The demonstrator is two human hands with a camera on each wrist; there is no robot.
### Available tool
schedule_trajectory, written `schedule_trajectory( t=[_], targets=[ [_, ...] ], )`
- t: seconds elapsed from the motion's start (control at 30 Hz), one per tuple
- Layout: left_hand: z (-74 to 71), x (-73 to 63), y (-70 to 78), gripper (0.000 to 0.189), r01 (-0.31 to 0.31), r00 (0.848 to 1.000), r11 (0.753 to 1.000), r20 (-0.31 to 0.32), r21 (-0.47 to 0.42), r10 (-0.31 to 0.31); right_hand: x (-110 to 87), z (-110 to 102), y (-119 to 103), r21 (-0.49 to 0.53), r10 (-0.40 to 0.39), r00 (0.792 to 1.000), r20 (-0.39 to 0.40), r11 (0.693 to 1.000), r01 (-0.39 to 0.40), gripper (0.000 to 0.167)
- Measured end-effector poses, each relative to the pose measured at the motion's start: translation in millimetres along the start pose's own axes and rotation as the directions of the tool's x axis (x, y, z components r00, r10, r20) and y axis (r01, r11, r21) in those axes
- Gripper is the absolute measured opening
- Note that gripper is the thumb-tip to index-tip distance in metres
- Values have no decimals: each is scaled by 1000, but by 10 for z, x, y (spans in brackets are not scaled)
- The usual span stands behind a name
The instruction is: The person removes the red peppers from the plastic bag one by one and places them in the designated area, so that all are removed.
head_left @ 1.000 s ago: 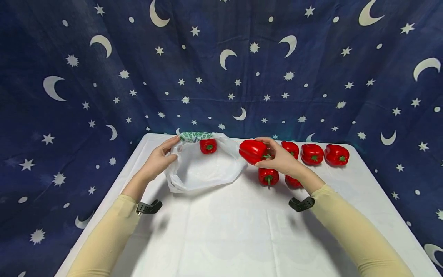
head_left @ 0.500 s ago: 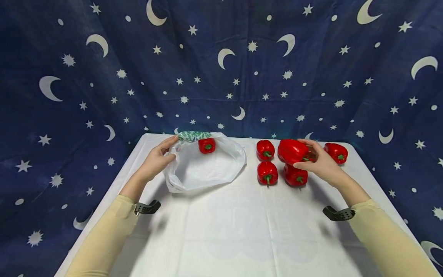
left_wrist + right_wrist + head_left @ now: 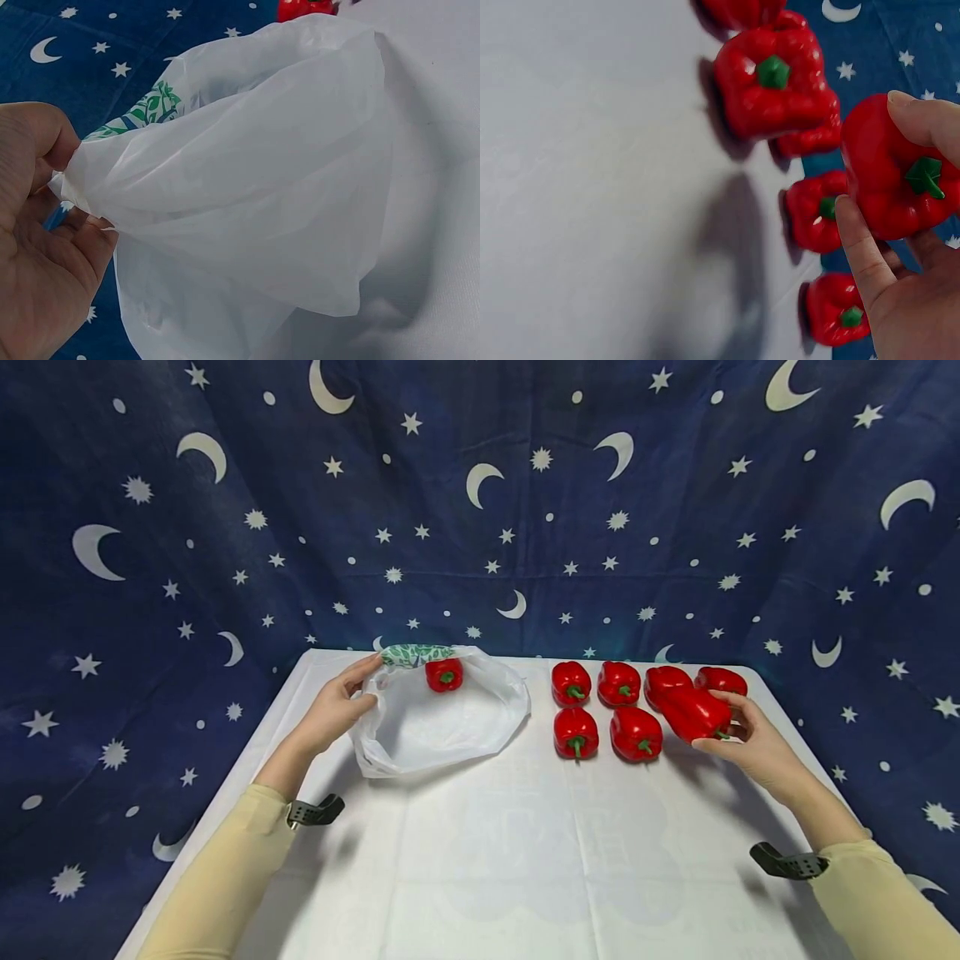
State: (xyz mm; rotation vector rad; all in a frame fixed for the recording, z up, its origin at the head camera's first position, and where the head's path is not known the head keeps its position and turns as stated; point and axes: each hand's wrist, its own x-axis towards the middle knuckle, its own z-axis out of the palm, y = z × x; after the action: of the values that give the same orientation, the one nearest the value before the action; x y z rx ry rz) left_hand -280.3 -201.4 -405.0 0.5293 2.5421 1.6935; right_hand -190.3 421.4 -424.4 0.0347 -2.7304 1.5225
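Note:
My left hand pinches the left edge of a white plastic bag, which stands with its mouth spread. Green leaf print shows on the bag's back rim, and one red bell pepper sits inside. On the right, my right hand grips another red bell pepper by its stem end. In the right wrist view the gripped pepper is raised over the cloth, thumb on one side and fingers on the other. Nearest below it is the front-row pepper.
Two rows of red bell peppers stand right of the bag: the back row includes a pepper at its left and another at its right end; a front-row pepper stands below. White cloth covers the table; a starry curtain hangs behind.
My right hand has carried the pepper rightward, from beside the bag to the right end of the front row, and somewhat lower. The left hand keeps its pinch on the bag.

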Motion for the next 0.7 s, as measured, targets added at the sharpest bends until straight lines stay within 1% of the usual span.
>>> schedule_trajectory(
  t=[0.13,0.37,0.5,0.7],
  targets=[
    [5,-15,3,65,1,1000,1000,0,-6,-1,-58,16,112,-45,54,999,-5,998,-54,94],
    [12,-27,5,65,12,1000,1000,-4,8,-12,-109,107,264,-94,123,992,5,988,-122,98],
    [14,-26,6,65,14,1000,1000,-1,14,-14,-104,142,345,-108,139,990,0,984,-138,99],
    [10,-20,8,65,12,1000,1000,1,13,-12,-76,161,426,-133,126,991,-49,982,-131,104]
  ],
)
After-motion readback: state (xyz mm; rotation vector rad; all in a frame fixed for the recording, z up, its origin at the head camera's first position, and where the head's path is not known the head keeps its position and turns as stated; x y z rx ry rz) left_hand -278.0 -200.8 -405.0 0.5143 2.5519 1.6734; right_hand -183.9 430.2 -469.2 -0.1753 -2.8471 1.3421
